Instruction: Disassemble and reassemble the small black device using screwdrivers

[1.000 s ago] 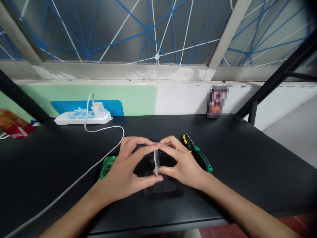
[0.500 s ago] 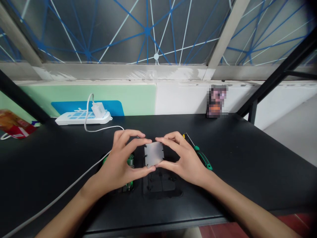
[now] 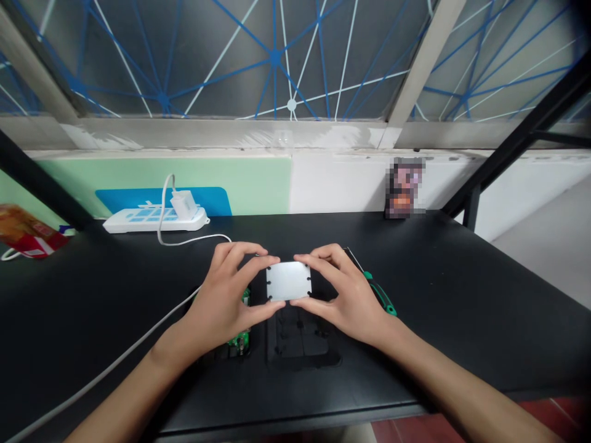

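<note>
A small silvery metal plate (image 3: 289, 281), with dark notches along its left and right edges, is held up between both hands above the black table (image 3: 462, 320). My left hand (image 3: 226, 292) pinches its left side between thumb and fingers. On the right side, my right hand (image 3: 344, 289) grips it the same way. Below the plate lies a black plastic casing (image 3: 302, 344) with moulded recesses. Partly hidden behind my left hand is a green circuit board (image 3: 240, 341). A screwdriver with a green and black handle (image 3: 382, 296) lies just beyond my right hand.
A white power strip (image 3: 138, 220) with a plugged-in charger (image 3: 183, 204) stands at the back left; its white cable (image 3: 115, 363) runs across the table. An orange and red packet (image 3: 32, 231) is at far left. A pixelated object (image 3: 405, 187) leans against the wall.
The plate has turned from a tilted, narrower view to a level, wider one, and its face looks brighter. Both hands have shifted slightly with it and keep their hold.
</note>
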The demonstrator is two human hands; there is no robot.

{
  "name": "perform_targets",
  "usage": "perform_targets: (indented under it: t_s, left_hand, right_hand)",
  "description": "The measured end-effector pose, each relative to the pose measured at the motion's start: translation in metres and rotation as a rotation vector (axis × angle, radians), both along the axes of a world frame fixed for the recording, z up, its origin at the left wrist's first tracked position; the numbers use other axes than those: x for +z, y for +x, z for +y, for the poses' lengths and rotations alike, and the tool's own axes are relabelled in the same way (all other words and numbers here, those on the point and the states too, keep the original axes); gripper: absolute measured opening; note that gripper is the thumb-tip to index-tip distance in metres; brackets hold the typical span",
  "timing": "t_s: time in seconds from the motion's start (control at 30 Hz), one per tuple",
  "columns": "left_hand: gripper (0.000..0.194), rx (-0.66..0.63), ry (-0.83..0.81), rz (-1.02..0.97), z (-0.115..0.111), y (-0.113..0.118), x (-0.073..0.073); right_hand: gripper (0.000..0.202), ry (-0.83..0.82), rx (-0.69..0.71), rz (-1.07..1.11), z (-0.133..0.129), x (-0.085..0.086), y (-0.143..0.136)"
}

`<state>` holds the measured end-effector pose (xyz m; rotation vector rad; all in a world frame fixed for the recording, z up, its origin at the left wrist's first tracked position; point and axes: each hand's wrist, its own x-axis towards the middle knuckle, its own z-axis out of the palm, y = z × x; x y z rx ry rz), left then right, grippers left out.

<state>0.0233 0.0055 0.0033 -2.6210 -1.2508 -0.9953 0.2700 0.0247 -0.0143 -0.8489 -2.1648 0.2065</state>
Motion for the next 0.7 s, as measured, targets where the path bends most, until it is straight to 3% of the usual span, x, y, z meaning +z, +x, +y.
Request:
perform_targets:
  t_s: [0.7]
  left_hand:
    - [0.051, -0.022, 0.012, 0.091, 0.0045, 0.0014, -0.009]
  right_hand:
    - [0.054, 0.064, 0.034, -0.057, 0.0012, -0.0018, 0.0016]
